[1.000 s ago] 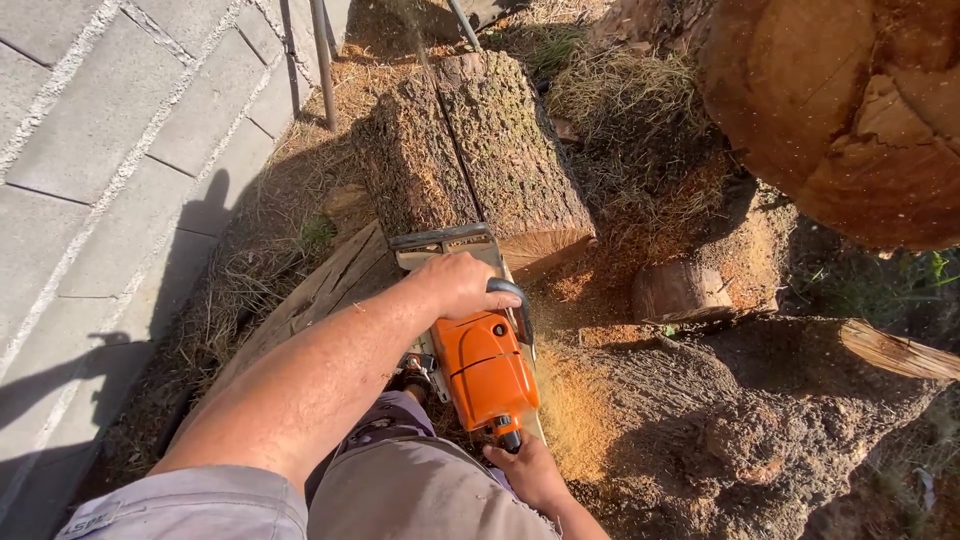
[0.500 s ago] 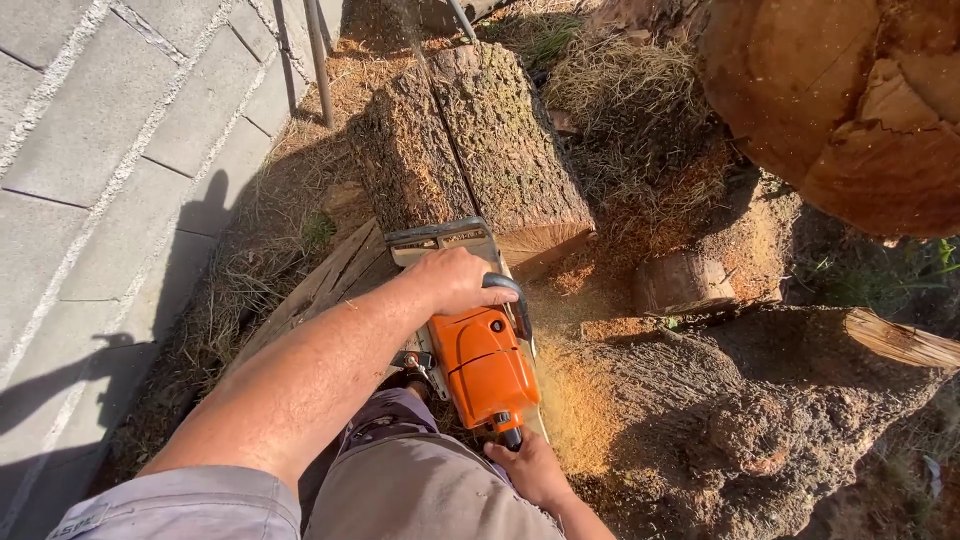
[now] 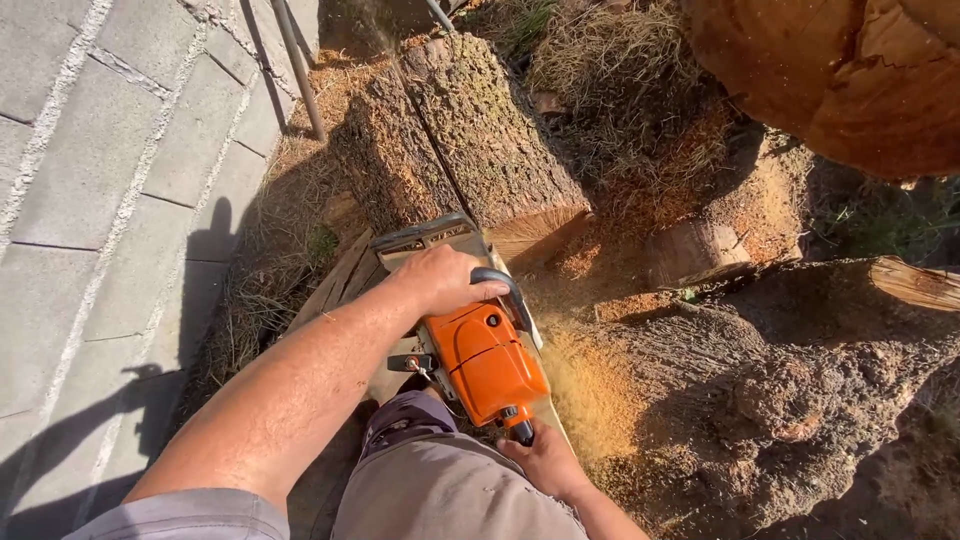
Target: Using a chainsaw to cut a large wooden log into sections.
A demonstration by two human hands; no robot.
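Two hands grip the orange plastic-bodied chainsaw (image 3: 487, 362) at centre frame: your left hand (image 3: 447, 279) is clenched over its grey front handle, your right hand (image 3: 545, 462) wrapped on the rear grip. Since half a second ago the saw has barely shifted, its bar sunk in the bark-covered log (image 3: 470, 140) above; pale sawdust (image 3: 590, 385) lies just right. No containers show.

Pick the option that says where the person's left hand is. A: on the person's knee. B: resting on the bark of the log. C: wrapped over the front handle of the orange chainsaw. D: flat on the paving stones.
C: the left hand curls over the grey front handle of the orange chainsaw, while the right hand grips its rear end.
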